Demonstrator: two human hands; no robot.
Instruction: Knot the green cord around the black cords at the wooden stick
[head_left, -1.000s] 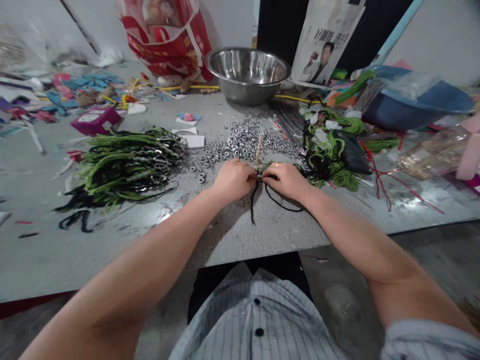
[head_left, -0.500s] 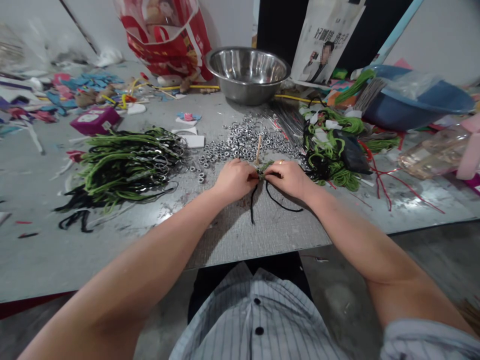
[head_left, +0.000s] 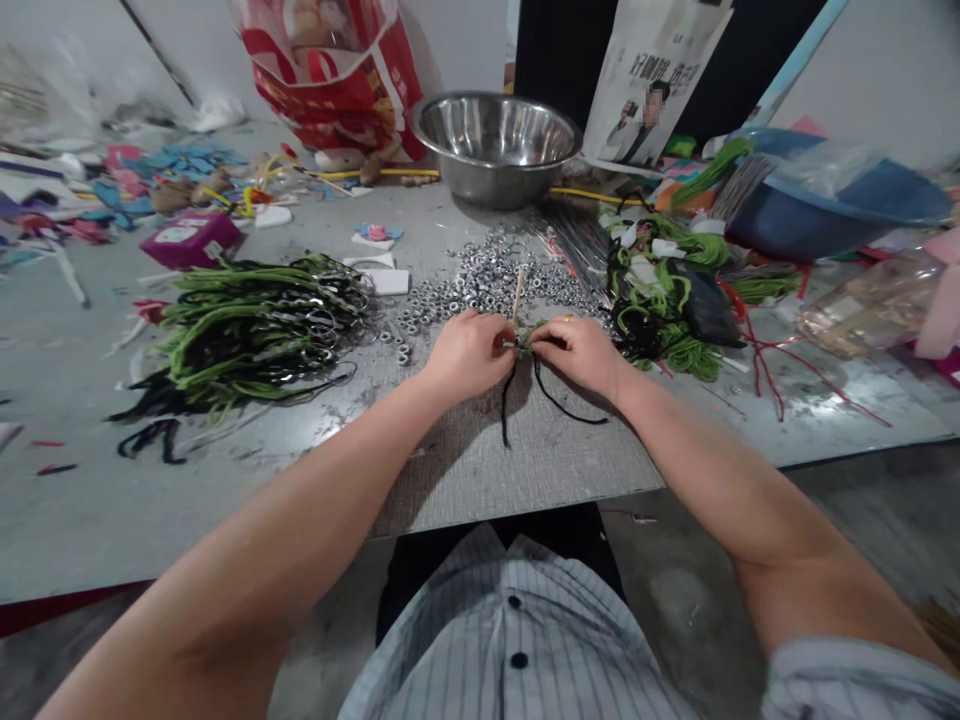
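My left hand (head_left: pixel 474 350) and my right hand (head_left: pixel 574 350) meet over the table, each pinching a green and black cord (head_left: pixel 553 399) between thumb and fingers. Two black ends of the cord trail toward me on the tabletop. The part between my fingertips is small and mostly covered. A thin wooden stick (head_left: pixel 518 294) stands up just behind the fingertips. Beyond the hands lies a spread of small silvery metal rings (head_left: pixel 480 275). Left of them is a pile of green and black cords with metal clasps (head_left: pixel 262 325).
A steel bowl (head_left: pixel 496 150) stands at the back. More green and black cord bundles (head_left: pixel 686 350) lie to the right, before a blue basin (head_left: pixel 832 215). Also there are a purple box (head_left: pixel 190 240), a red bag (head_left: pixel 337 100) and a clear bottle (head_left: pixel 870 300).
My hands stay in nearly the same spot. The fingers have shifted slightly on the cord, and the right fingers sit a little higher.
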